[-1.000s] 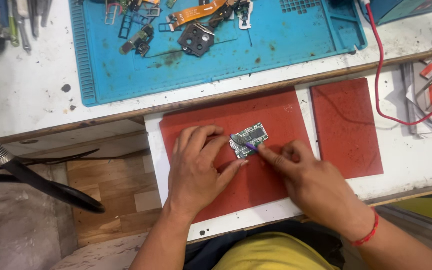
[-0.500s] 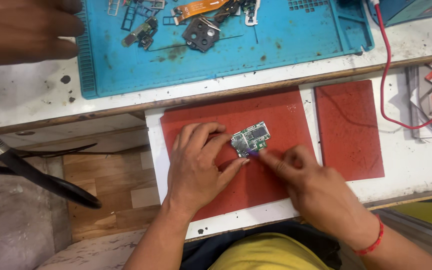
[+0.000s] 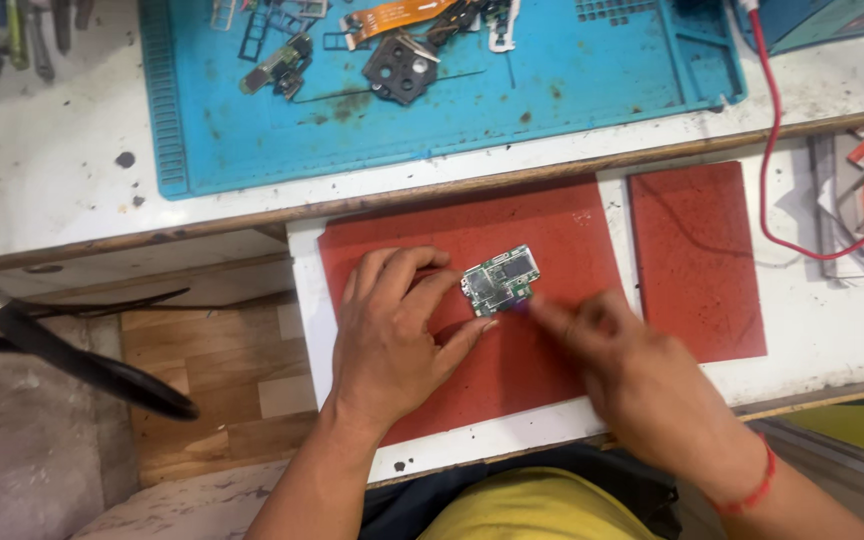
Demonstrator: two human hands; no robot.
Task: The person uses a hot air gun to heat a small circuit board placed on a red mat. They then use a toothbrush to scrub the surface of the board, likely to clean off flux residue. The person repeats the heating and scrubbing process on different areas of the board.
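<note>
A small green circuit board (image 3: 500, 280) lies on a red mat (image 3: 552, 232) on a white pull-out shelf. My left hand (image 3: 392, 335) rests flat on the mat, its index finger and thumb pinching the board's left edge. My right hand (image 3: 632, 385) is blurred by motion just right of the board. Its fingertips pinch a thin purple tool (image 3: 519, 303) whose tip touches the board's lower right corner. A red band circles my right wrist.
A second red mat (image 3: 697, 260) lies to the right. Above, a blue work mat (image 3: 432, 90) carries several phone parts, a black camera frame (image 3: 400, 68) and an orange flex cable (image 3: 397, 15). A red wire (image 3: 767, 150) loops at right. A black lamp arm (image 3: 62, 350) crosses the left.
Another person's hand that appeared at the top left half a second ago is gone. My right hand has shifted slightly and is now blurred; my left hand still holds the board.
</note>
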